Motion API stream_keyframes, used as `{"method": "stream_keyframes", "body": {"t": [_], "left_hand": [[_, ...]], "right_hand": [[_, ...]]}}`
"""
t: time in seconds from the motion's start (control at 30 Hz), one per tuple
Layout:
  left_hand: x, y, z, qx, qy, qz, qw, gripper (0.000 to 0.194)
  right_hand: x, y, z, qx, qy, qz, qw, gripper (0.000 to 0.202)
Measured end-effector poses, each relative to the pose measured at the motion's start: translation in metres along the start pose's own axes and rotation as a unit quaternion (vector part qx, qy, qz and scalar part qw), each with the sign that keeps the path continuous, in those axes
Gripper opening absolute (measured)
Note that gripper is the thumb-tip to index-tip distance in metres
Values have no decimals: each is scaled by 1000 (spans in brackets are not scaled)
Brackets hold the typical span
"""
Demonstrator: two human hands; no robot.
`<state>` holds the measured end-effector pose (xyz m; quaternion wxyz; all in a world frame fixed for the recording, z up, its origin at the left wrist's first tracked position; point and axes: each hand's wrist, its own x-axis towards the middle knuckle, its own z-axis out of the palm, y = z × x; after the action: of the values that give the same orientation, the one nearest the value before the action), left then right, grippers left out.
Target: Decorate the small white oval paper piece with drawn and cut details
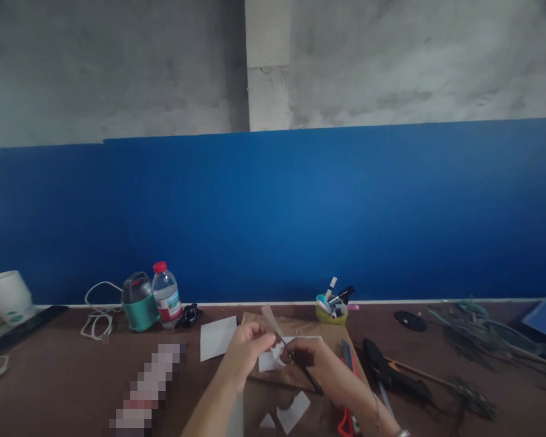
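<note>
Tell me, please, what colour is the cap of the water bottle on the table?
The cap of the water bottle is red, as the head view shows.

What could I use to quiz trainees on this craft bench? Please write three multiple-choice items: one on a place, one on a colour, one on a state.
1. Where does the water bottle stand?
A. Beside the teal jar, at the wall
B. Inside the green pen cup
C. On the brown paper

2. What colour is the bottle's cap?
A. Blue
B. Red
C. Yellow

3. What is the right hand doing?
A. Lying flat and open on the table
B. Gripping a dark thin tool against the white paper
C. Lifting the white bucket

Answers:
1 A: the water bottle stands right next to the teal jar.
2 B: the cap is red.
3 B: the right hand is closed on the tool, while the left hand pinches the white paper.
</note>
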<state>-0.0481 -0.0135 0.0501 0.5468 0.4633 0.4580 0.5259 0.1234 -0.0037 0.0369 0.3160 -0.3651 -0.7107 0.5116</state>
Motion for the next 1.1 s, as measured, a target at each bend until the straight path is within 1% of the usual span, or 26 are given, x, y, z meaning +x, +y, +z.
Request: {"method": "stream_keyframes", "body": {"t": [0.17, 0.3, 0.4, 0.5, 0.63, 0.73, 0.97, 1.1], "left_hand": [[1, -1, 0, 12, 11, 4, 1000, 14], [-1, 6, -1, 35, 11, -14, 999, 17], [-3, 12, -3, 42, 21, 1, 999, 17], [-4, 15, -3, 48, 28, 17, 998, 12], [-4, 12, -1, 54, 32, 12, 998, 12], [-3, 10, 0, 52, 31, 10, 998, 14], [-4, 9, 2, -2, 29, 16, 999, 17], [-3, 5, 2, -18, 37, 23, 999, 18]], "right_hand": [[1, -4, 2, -17, 15, 2, 1000, 21], [1, -4, 0, -30, 24, 2, 999, 18], [1, -2, -1, -33, 22, 5, 999, 16], [0, 0, -1, -28, 13, 9, 999, 13], [-1, -4, -1, -19, -1, 13, 1000, 14], [-2, -7, -1, -22, -6, 0, 1000, 15], [-1, -6, -1, -53, 17, -12, 998, 13], [0, -4, 0, -45, 16, -10, 999, 14]]}}
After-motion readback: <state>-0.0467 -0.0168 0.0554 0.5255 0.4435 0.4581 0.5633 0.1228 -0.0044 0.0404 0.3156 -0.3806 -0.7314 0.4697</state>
